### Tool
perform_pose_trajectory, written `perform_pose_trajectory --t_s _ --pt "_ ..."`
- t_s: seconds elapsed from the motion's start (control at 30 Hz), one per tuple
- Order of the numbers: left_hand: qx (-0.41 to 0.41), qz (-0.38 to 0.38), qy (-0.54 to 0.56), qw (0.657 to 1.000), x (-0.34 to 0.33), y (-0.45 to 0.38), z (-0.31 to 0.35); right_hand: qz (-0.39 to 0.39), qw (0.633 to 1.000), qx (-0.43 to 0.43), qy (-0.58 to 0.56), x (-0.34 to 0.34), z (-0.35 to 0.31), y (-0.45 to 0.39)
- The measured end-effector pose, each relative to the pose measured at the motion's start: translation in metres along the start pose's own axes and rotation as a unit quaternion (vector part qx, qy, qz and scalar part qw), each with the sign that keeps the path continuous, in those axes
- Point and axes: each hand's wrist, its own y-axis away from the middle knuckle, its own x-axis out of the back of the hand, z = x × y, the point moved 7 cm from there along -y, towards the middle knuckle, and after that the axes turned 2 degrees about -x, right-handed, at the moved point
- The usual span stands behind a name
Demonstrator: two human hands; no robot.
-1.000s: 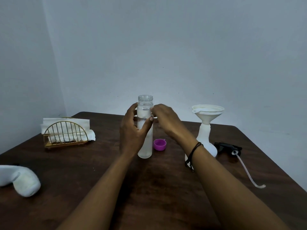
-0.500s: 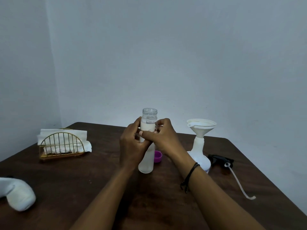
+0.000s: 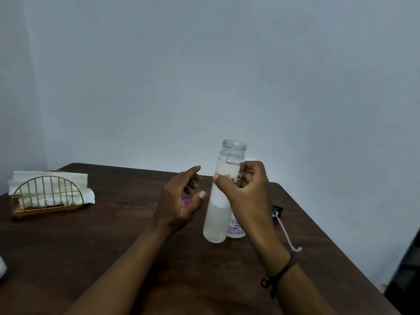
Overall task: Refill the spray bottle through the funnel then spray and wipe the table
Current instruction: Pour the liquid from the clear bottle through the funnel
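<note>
Spray bottle point(image 3: 236, 230) hidden behind refill bottle point(image 3: 218, 214) gripped by right hand point(image 3: 247, 196); left hand point(image 3: 179, 201) spread.

I see the bottle point(image 3: 217, 214) at mid-table point(image 3: 113, 246). Left of the bottle: my left hand point(image 3: 179, 205), farther left the napkin holder point(image 3: 46, 196). Right of the bottle: my right hand point(image 3: 247, 196), then the sprayer point(image 3: 278, 212).
</note>
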Motion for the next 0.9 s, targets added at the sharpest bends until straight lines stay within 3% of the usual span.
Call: perform_pose_trajectory --t_s 0.17,0.4,0.57,0.73,0.9 --pt "0.114 0.038 0.008 0.993 -0.016 -0.001 -0.012 0.049 0.998 0.011 0.044 0.050 0.006 0.011" --pt "0.248 -0.102 0.086 0.960 -0.076 -0.018 -0.028 0.084 0.990 0.017 0.111 0.092 0.019 0.002" --pt "0.294 -0.084 0.178 0.935 -0.108 -0.022 -0.020 0.044 0.983 0.015 0.177 0.106 0.025 -0.019" --pt "0.307 -0.015 0.299 0.904 -0.123 -0.024 -0.010 -0.021 0.964 0.035 0.262 0.113 0.026 -0.043" --pt "0.309 0.015 0.332 0.891 -0.126 -0.024 -0.009 -0.094 0.936 0.068 0.332 0.107 0.024 -0.062"
